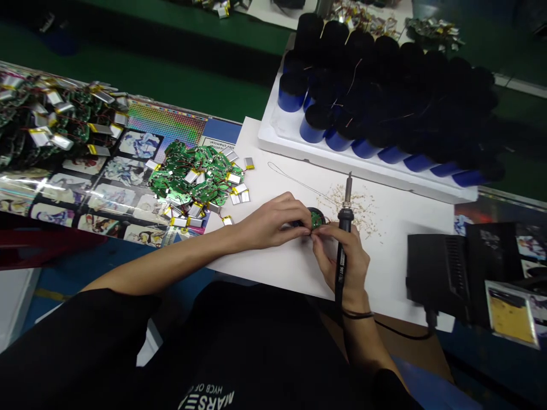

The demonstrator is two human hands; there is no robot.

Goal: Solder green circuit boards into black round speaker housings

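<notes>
A small green circuit board [317, 219] sits at a dark round housing on the white sheet, largely covered by my fingers. My left hand [280, 221] is closed at its left side, thumb and fingertips gripping the dark round housing [317, 210]. From the right, my right hand [344, 253] meets it, thumb and forefinger pinched at the board's near edge. A black soldering iron [341, 265] lies across that same hand, its metal tip pointing up and away from the board. What the pinching fingertips hold is too small to make out.
Green boards with silver battery cells [196, 176] are heaped at left, with a larger heap [51, 119] beyond. A white foam tray [367, 165] of blue-black cylinders stands behind. Solder wire [294, 181] and small scraps [363, 210] lie near it. A black soldering station [438, 273] is at right.
</notes>
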